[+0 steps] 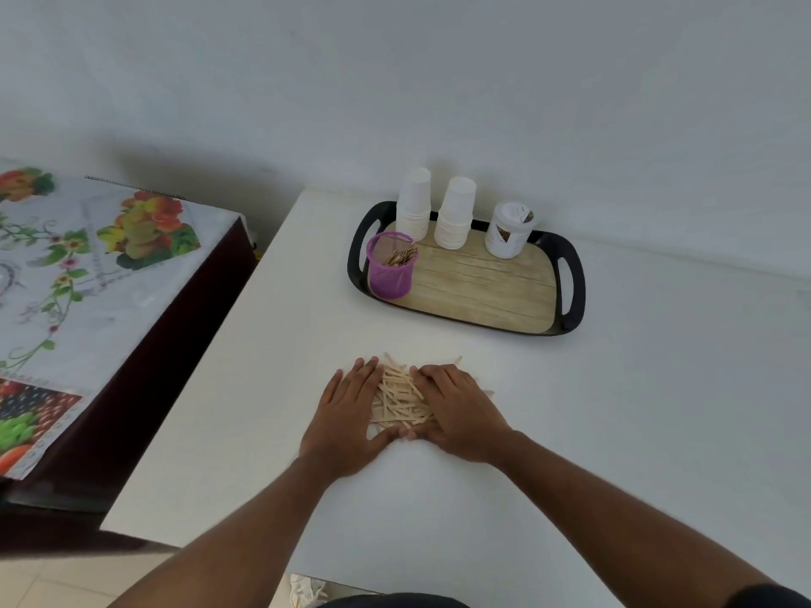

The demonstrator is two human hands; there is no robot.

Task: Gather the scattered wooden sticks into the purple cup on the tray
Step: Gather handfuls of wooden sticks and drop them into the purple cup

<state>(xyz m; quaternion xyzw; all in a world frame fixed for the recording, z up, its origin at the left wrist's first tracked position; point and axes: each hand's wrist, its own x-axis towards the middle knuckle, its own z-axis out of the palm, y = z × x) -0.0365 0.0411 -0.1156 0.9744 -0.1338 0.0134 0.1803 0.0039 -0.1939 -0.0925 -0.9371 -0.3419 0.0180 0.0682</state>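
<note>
A heap of pale wooden sticks [400, 398] lies on the white table, in front of the tray. My left hand [346, 414] rests flat against the heap's left side, fingers apart. My right hand [456, 410] presses on the heap's right side, fingers curled over some sticks; a few tips poke out beyond it. My thumbs nearly meet at the near edge of the heap. The purple mesh cup [390, 265] stands upright in the tray's front left corner and holds several sticks. The tray [482, 291] is black-rimmed with a wood-look floor.
Two stacks of white paper cups [456, 212] and a white lidded jar [509, 230] stand at the tray's back. The white wall rises just behind. To the left, across a gap, is a dark table with a fruit-print cloth [87, 274].
</note>
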